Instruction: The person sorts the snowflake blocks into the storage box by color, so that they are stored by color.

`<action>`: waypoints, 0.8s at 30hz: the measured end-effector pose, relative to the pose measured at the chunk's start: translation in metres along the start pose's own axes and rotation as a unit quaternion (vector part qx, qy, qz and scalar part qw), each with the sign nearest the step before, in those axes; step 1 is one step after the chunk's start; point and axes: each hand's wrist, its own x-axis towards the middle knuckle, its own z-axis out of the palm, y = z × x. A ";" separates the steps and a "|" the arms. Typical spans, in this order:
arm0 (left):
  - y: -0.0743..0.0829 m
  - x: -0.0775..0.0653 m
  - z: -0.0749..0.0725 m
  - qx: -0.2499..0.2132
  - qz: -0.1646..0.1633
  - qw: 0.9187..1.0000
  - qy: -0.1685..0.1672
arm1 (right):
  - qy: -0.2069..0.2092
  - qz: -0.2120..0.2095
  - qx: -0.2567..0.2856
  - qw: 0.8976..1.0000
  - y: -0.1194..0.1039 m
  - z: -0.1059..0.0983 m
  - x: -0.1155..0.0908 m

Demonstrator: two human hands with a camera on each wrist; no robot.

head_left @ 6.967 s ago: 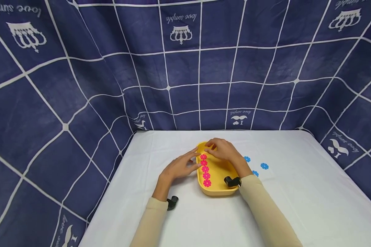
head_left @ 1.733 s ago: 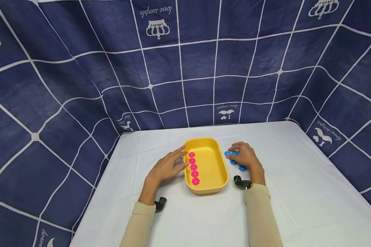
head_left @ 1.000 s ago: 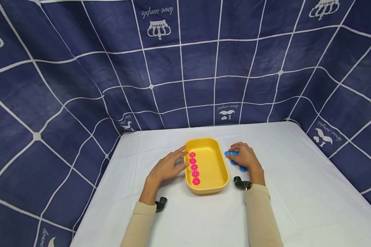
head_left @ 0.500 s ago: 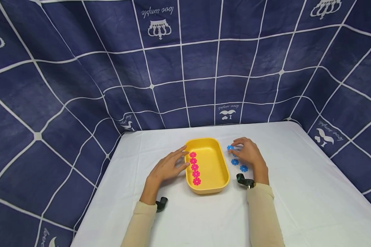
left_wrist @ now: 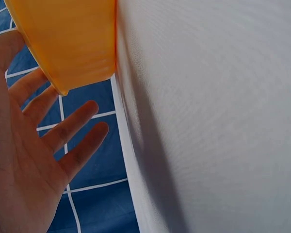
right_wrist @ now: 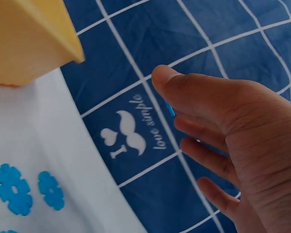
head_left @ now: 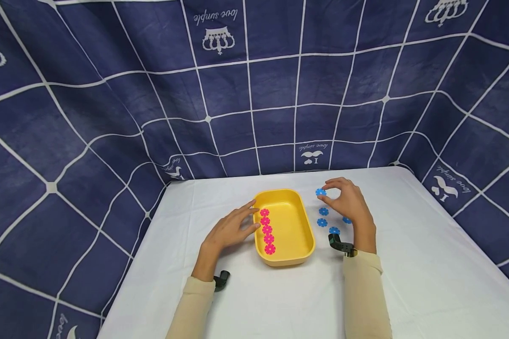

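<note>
My right hand (head_left: 348, 201) pinches a blue flower-shaped plastic disc (head_left: 320, 192) between thumb and fingertips, to the right of the tray's far end. Only a blue sliver of this disc (right_wrist: 170, 108) shows past the thumb in the right wrist view. Several more blue flower discs (head_left: 322, 222) lie on the white cloth below that hand, one partly covered by the wrist. My left hand (head_left: 231, 229), fingers spread and fairly straight, is at the left rim of a yellow tray (head_left: 291, 230). Inside the tray, several pink flower discs (head_left: 267, 230) form a row along its left side.
A white cloth (head_left: 254, 301) covers the table. Behind and on both sides hangs a dark blue curtain (head_left: 275, 127) with white grid lines. Each wrist carries a small black camera (head_left: 340, 245).
Earlier my right hand was over the tray's far end; it then moved right to the blue discs. In the last second it lifted one and moved away. My left hand stays at the rim.
</note>
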 end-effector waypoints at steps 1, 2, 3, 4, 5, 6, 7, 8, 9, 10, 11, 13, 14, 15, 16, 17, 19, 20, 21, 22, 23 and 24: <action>0.000 0.000 0.000 0.000 0.000 1.000 0.000 | 0.003 -0.003 0.000 1.000 -0.002 -0.003 0.000; 0.000 0.000 0.000 -0.001 0.000 1.000 0.000 | 0.007 -0.006 0.001 1.000 -0.004 -0.005 -0.001; 0.000 0.000 0.000 -0.001 0.001 1.000 0.000 | 0.011 -0.010 0.001 1.000 -0.006 -0.007 -0.001; 0.000 0.000 0.000 0.000 0.001 1.000 0.000 | 0.017 -0.014 0.003 1.000 -0.007 -0.010 -0.001; 0.000 0.000 0.000 -0.001 0.000 1.000 0.000 | 0.022 -0.018 0.003 1.000 -0.009 -0.012 -0.002; 0.001 0.000 0.000 -0.001 0.000 1.000 0.000 | 0.027 -0.021 0.003 0.999 -0.010 -0.014 -0.002; 0.001 -0.001 0.000 -0.001 0.000 1.000 0.000 | 0.032 -0.025 0.004 0.999 -0.012 -0.016 -0.003; 0.001 -0.001 0.000 -0.001 -0.001 1.000 -0.001 | 0.037 -0.027 0.004 0.999 -0.013 -0.018 -0.003; 0.001 -0.001 0.000 -0.001 -0.001 1.000 -0.001 | 0.041 -0.030 0.004 0.999 -0.014 -0.019 -0.004; 0.001 -0.001 0.000 -0.001 -0.002 1.000 -0.002 | 0.044 -0.032 0.003 0.998 -0.016 -0.021 -0.005; 0.001 -0.001 0.000 -0.001 -0.003 1.000 -0.002 | 0.047 -0.033 0.003 0.998 -0.017 -0.023 -0.005; 0.001 -0.001 0.000 -0.001 -0.004 1.000 -0.002 | 0.052 -0.038 0.002 0.998 -0.020 -0.027 -0.006; 0.001 0.000 0.000 -0.001 -0.004 1.000 -0.002 | 0.056 -0.041 0.002 0.998 -0.022 -0.028 -0.007; 0.001 0.000 0.000 -0.001 -0.005 1.000 -0.002 | 0.059 -0.045 0.002 0.997 -0.023 -0.030 -0.008; 0.001 0.000 0.000 -0.001 -0.005 1.000 -0.002 | 0.064 -0.048 0.002 0.997 -0.024 -0.031 -0.008; 0.001 0.000 0.000 -0.001 -0.005 1.000 -0.002 | 0.069 -0.053 0.002 0.996 -0.025 -0.033 -0.009; 0.002 0.000 0.000 -0.003 -0.005 1.000 -0.002 | 0.080 -0.062 0.004 0.995 -0.027 -0.035 -0.010; 0.002 0.000 0.000 -0.003 -0.006 1.000 -0.003 | 0.084 -0.065 0.004 0.994 -0.028 -0.036 -0.010; 0.002 0.000 0.000 -0.003 -0.005 1.000 -0.003 | 0.087 -0.068 0.005 0.994 -0.028 -0.037 -0.010; 0.002 0.000 0.000 -0.004 -0.005 1.000 -0.003 | 0.089 -0.070 0.005 0.994 -0.029 -0.038 -0.010; 0.002 0.000 0.000 -0.004 -0.005 1.000 -0.004 | 0.090 -0.071 0.005 0.993 -0.029 -0.038 -0.010; 0.002 0.000 0.000 -0.004 -0.005 1.000 -0.003 | 0.090 -0.072 0.005 0.993 -0.029 -0.039 -0.010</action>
